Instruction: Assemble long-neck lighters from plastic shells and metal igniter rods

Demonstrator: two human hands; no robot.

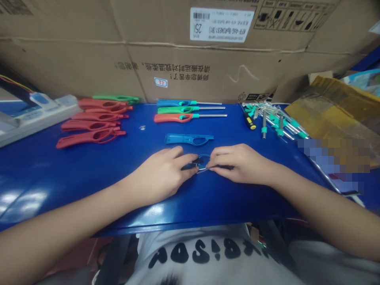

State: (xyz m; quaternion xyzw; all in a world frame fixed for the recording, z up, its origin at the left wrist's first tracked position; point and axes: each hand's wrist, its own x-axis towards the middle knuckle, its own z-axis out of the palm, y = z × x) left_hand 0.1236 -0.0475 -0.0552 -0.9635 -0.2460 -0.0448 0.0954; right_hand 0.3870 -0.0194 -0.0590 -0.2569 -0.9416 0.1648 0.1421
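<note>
Near the table's front, a blue lighter casing half (204, 160) lies between my two hands, partly covered by fingers. My left hand (166, 170) is closed on its left part, with thumb and forefinger pinched together. From the other side, my right hand (237, 163) pinches at the casing's front end. A thin pale wire or edge shows along the casing's lower side; what else the fingertips hold is too small to make out. Just beyond the hands lies another blue casing half (181, 139), with a loop-shaped trigger opening.
Three long-nosed lighters (175, 118) lie in a row at the back. Several red casings (86, 137) and a green one (115, 97) lie left, beside a white power strip (38, 118). Metal nozzles (280, 122) and a screwdriver (249, 121) lie right. A cardboard box (166, 51) stands behind.
</note>
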